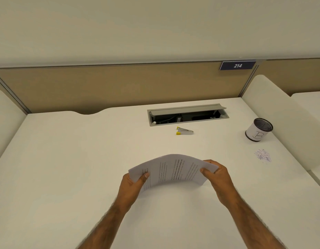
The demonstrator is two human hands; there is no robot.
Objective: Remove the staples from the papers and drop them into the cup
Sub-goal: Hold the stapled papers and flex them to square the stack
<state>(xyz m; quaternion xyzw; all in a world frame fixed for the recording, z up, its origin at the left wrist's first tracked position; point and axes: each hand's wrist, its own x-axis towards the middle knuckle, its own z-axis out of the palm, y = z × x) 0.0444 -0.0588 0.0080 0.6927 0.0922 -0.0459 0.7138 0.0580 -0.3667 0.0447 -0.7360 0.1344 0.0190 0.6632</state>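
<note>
Both hands grasp the papers (170, 170), left grip (132, 184) pinching the left edge, right grip (215, 174) the right, sheets bowed upward above the counter (83, 159). No staple is visible, so flatten the stack and find the stapled corner first. Staple remover (184, 131) lies beyond the grips; cup (258, 130) stands farther off, beyond the right grip.
</note>
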